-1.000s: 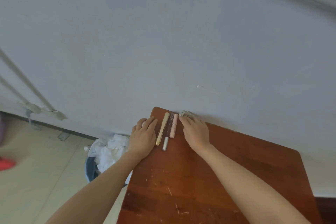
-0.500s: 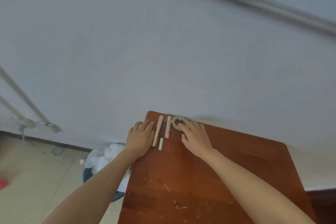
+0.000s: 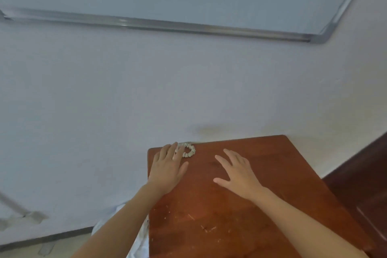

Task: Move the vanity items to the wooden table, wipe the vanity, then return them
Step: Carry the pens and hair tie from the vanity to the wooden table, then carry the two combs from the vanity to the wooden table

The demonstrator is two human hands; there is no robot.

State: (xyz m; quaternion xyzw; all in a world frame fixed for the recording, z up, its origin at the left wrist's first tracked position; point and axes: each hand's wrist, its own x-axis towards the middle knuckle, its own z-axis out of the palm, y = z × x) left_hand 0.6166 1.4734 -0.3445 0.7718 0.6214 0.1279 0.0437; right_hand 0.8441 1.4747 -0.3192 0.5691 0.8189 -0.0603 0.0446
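A pale beaded hair tie (image 3: 190, 150) lies at the far left corner of the reddish wooden table (image 3: 240, 211), close to the wall. My left hand (image 3: 168, 166) rests flat on that corner with fingers spread, its fingertips touching the hair tie; it covers the spot where the slim cosmetic sticks lay, and they are hidden. My right hand (image 3: 237, 170) hovers open over the table's middle, fingers apart, holding nothing, well to the right of the hair tie.
A plain pale wall stands right behind the table, with a whiteboard's metal frame (image 3: 167, 25) above. White crumpled material (image 3: 134, 234) sits on the floor left of the table. Dark wooden furniture (image 3: 364, 184) is at the right edge.
My right hand has pulled back right, away from the hair tie. My left hand has slid over the cosmetic sticks, hiding them. The view has swung up and left.
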